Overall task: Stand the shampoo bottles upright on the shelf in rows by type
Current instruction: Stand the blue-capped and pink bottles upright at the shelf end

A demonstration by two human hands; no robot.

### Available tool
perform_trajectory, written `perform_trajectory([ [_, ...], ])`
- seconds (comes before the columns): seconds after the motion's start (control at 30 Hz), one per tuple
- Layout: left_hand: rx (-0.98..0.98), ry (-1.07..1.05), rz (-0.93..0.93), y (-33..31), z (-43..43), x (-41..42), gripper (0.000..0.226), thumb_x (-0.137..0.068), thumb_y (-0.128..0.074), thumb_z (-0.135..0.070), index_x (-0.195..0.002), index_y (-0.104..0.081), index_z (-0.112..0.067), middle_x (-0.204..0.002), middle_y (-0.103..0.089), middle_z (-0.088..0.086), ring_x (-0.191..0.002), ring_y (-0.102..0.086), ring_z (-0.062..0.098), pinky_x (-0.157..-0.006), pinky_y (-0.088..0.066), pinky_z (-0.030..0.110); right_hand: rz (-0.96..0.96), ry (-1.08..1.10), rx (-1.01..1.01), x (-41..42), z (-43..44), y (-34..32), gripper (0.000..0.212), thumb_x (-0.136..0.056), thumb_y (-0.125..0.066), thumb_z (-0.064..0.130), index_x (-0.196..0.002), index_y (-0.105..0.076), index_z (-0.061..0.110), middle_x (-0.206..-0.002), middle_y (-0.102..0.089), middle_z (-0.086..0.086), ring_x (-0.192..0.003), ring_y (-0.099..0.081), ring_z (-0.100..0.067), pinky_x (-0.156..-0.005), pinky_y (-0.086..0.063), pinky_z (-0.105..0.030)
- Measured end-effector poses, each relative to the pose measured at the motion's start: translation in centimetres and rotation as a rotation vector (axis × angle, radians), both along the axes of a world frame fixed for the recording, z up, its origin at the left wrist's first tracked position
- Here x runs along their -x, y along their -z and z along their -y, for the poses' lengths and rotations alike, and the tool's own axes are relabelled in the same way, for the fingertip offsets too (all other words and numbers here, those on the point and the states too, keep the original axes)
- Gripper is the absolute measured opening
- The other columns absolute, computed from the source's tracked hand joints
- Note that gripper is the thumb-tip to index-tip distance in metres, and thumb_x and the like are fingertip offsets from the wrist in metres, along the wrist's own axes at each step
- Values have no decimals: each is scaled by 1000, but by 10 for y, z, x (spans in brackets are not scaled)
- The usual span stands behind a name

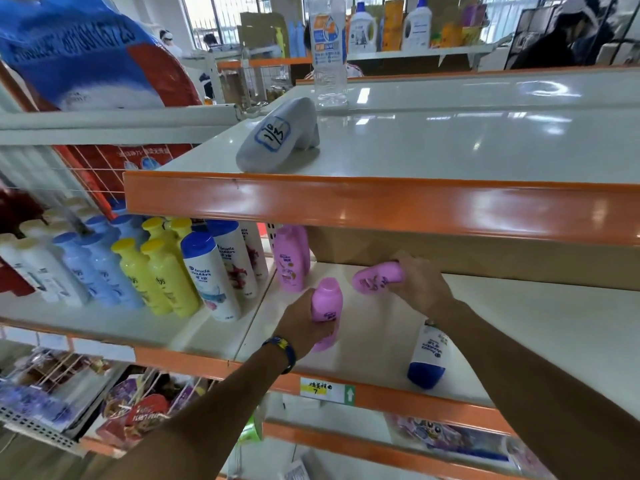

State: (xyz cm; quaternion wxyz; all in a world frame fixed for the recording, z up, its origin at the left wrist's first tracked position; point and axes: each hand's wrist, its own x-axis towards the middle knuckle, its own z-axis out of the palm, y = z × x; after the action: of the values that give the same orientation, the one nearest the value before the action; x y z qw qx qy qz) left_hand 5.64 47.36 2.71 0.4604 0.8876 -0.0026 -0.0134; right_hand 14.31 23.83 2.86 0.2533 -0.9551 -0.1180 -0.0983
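Pink bottles (pixel 327 306) (pixel 377 276) gripped, one per hands (pixel 301 327) (pixel 419 282).

Bright, even daylight fills the scene, apparently from the barred far windows (pixel 214 19), which are washed out. White glare streaks lie on the glossy cream top shelf (pixel 485 133), and the orange plastic shelf edge strip (pixel 381 206) shines. Shadows are faint. Wide-angle distortion bends lines toward the edges; the left bottles and lower corners are smeared with blur.
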Motion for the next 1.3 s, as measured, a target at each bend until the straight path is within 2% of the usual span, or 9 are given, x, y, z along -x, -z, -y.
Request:
perform_trajectory([
  [0.13,20,-6,-15,3,-5,0,46,-75,-74,-11,-116,-54,-15,-102,-61,1,-94,-56,16,-77,-42,21,-27,-14,-95,-1,-11,-18,44,-71,-80,22,-108,-58,15,-92,-59,1,-83,-53,-18,-63,-35,-26],
  [0.3,21,14,-30,1,-15,-1,44,-75,-75,-12,-115,-55,-15,-99,-60,-1,-93,-55,15,-82,-43,25,-130,-104,-130,-4,-28,-18,41,-70,-79,21,-104,-58,13,-95,-64,-3,-87,-59,-23,-76,-50,-37],
  [0.53,-12,12,-33,2,-43,-5,43,-74,-76,-16,-110,-54,-21,-97,-61,-4,-94,-57,15,-80,-44,23,-350,-40,-331,4,-23,14,45,-73,-79,15,-113,-59,19,-103,-67,-1,-92,-61,-17,-77,-51,-27],
  [0.67,-34,6,-21,0,-58,-9,39,-73,-76,-17,-103,-53,-26,-92,-61,-7,-90,-58,13,-74,-44,20,-371,-4,-433,6,-33,23,50,-72,-79,6,-118,-60,16,-105,-66,-2,-97,-60,-20,-75,-45,-22],
  [0.87,-39,1,-7,0,-79,-7,38,-71,-78,-18,-100,-55,-26,-88,-62,-10,-86,-60,10,-74,-50,23,-392,4,-528,-1,-65,33,51,-70,-80,6,-115,-62,19,-106,-68,-1,-99,-62,-21,-84,-47,-29],
  [0.97,-77,18,12,-3,-90,-3,35,-74,-76,-18,-101,-54,-21,-87,-59,-10,-80,-55,3,-66,-41,12,-393,-2,-572,1,-82,37,55,-68,-83,11,-119,-62,16,-108,-69,-2,-100,-63,-20,-86,-51,-31],
  [1.03,-88,14,18,-5,-99,0,32,-75,-75,-16,-97,-53,-22,-83,-56,-12,-75,-52,0,-62,-37,10,-394,0,-623,2,-93,39,57,-63,-84,14,-117,-63,19,-109,-70,-3,-101,-65,-23,-91,-53,-41],
  [1.13,-111,-20,4,-2,-111,1,32,-74,-76,-20,-94,-52,-24,-81,-58,-11,-77,-55,9,-61,-38,13,-417,-17,-697,3,-109,39,55,-65,-82,0,-114,-62,17,-109,-70,-8,-105,-64,-28,-93,-52,-45],
  [1.3,-141,-44,-1,4,-125,4,34,-74,-77,-25,-99,-55,-21,-85,-60,-6,-80,-57,15,-67,-42,22,-427,-51,-740,2,-132,43,60,-63,-83,2,-117,-60,14,-112,-69,-9,-105,-65,-27,-91,-54,-47],
])
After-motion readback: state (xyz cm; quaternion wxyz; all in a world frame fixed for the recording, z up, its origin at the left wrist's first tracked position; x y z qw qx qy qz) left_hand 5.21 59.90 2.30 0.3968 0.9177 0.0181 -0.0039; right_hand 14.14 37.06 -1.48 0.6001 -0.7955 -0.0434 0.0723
